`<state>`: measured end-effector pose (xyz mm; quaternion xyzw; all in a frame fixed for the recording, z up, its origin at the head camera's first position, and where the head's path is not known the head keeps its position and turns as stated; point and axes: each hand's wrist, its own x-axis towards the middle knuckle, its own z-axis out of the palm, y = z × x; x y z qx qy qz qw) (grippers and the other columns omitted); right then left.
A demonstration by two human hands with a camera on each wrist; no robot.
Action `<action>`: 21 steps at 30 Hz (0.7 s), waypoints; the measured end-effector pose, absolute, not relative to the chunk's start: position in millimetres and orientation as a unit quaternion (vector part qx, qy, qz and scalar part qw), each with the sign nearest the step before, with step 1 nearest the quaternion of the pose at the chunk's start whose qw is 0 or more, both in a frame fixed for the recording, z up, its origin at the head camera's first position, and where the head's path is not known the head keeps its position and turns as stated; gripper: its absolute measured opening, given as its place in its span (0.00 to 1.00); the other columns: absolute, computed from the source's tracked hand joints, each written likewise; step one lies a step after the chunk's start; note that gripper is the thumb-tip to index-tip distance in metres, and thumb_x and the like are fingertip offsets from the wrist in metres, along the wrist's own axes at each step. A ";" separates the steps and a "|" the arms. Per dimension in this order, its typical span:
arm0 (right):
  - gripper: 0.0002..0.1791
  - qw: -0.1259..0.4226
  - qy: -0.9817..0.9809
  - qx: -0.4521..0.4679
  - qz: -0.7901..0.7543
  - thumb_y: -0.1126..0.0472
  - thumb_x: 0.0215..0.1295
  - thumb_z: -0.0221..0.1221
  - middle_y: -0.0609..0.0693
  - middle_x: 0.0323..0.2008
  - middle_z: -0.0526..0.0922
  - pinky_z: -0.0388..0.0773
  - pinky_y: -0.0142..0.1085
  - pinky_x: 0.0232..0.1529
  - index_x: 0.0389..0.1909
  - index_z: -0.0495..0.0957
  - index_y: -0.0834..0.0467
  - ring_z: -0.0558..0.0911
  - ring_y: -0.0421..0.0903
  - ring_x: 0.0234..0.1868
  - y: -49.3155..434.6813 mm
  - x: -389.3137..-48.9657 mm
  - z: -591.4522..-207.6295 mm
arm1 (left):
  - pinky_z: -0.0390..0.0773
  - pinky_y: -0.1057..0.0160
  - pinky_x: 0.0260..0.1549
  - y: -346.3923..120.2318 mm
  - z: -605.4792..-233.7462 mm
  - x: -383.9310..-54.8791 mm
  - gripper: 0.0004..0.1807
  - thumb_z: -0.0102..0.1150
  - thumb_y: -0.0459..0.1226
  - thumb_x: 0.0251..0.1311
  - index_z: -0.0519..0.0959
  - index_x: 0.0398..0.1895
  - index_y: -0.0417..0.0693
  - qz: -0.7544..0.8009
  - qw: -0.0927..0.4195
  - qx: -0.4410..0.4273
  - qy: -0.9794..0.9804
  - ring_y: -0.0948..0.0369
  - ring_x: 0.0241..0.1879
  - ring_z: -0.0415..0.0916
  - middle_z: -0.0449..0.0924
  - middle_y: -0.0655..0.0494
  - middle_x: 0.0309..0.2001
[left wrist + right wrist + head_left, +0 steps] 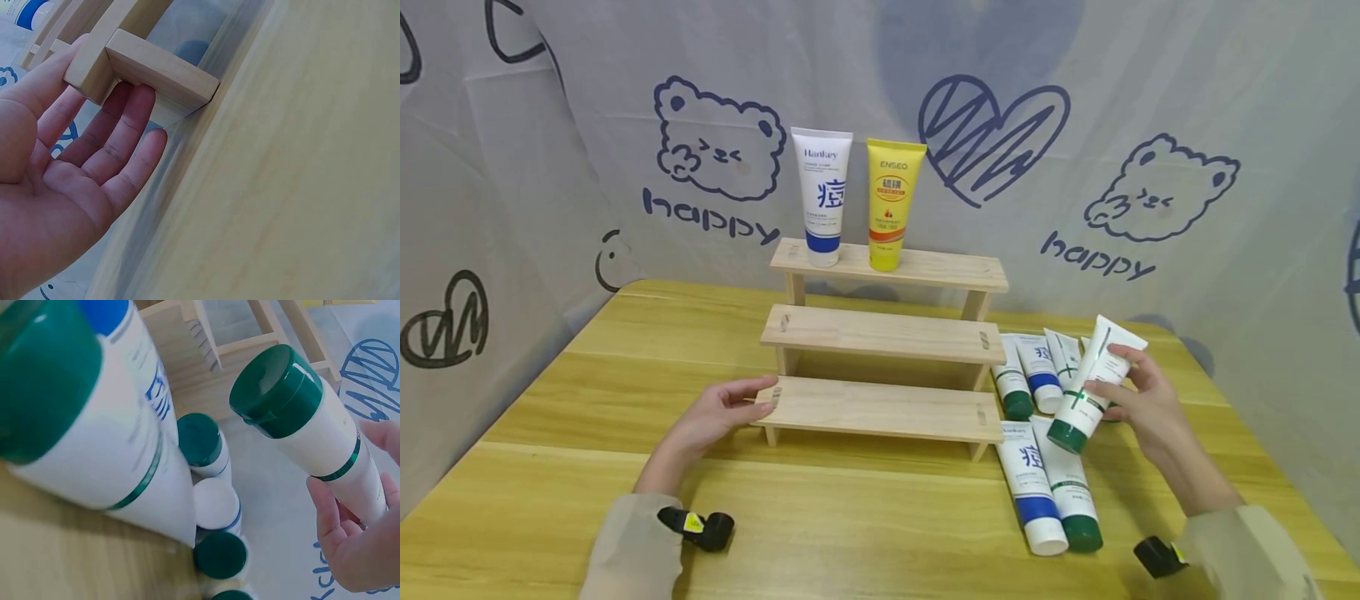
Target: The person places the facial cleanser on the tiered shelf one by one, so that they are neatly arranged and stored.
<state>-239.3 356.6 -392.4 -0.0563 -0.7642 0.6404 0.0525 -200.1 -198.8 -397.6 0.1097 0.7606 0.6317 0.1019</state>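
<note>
A white squeeze tube with a green cap (1098, 385) is in my right hand (1150, 402), cap end down and tilted above other tubes. The right wrist view shows thumb and fingers round this tube (331, 434). My left hand (718, 417) holds the left end of the lowest step of a three-step wooden display stand (880, 407). In the left wrist view that hand (81, 162) has its thumb against the plank (94, 69) and fingers under it. On the top step stand a white-and-blue tube (823, 196) and a yellow tube (893, 204), caps down.
Right of the stand, several tubes lie on the wooden table (850, 525). Nearest are a blue-banded tube (1032, 487) and a green-capped tube (1071, 483); behind lie another green-capped tube (1015, 383) and a blue-banded one (1039, 371). A printed cloth (865, 50) hangs behind.
</note>
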 end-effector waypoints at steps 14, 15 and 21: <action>0.24 0.079 -0.690 -0.022 0.719 0.73 0.57 0.54 0.49 0.50 0.62 0.74 0.30 0.25 0.50 0.67 0.46 0.68 0.45 0.40 280.3 -207.7 -309.7 | 0.72 0.67 0.40 -196.7 -396.5 -199.4 0.29 0.58 0.38 0.57 0.65 0.59 0.34 0.628 0.103 0.105 0.764 0.63 0.43 0.70 0.64 0.38 0.57; 0.24 0.081 -0.690 -0.019 0.719 0.73 0.57 0.54 0.50 0.50 0.62 0.74 0.31 0.25 0.50 0.67 0.46 0.68 0.45 0.40 278.5 -209.9 -308.1 | 0.72 0.67 0.40 -196.9 -396.6 -199.2 0.29 0.58 0.37 0.57 0.64 0.59 0.33 0.628 0.103 0.104 0.764 0.63 0.43 0.70 0.65 0.37 0.57; 0.25 0.095 -0.683 0.009 0.724 0.71 0.58 0.55 0.52 0.57 0.59 0.75 0.31 0.26 0.54 0.66 0.47 0.68 0.46 0.43 266.7 -220.7 -295.5 | 0.72 0.67 0.40 -197.6 -397.0 -198.9 0.29 0.58 0.37 0.57 0.64 0.60 0.33 0.631 0.104 0.097 0.762 0.65 0.42 0.71 0.65 0.37 0.56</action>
